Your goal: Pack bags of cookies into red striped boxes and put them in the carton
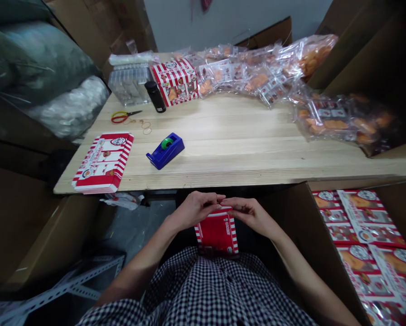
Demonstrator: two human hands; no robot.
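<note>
Held in my lap below the table edge is a red box [216, 230] with red-and-white striped sides. My left hand [200, 207] grips its upper left end, fingers bent over the top edge. At the upper right end, my right hand [248, 213] pinches the same edge, and the fingertips of both hands nearly meet. The lower part of the box rests against the checkered clothing. Whatever lies under the fingertips is hidden.
On the wooden table [216, 136] are a blue tape dispenser [166, 151], flat striped cartons [104, 160], scissors [123, 116], a black bottle [155, 97], a striped box [176, 81] and bagged orange pieces [339, 120]. A carton [291, 226] at right holds packed boxes [369, 253].
</note>
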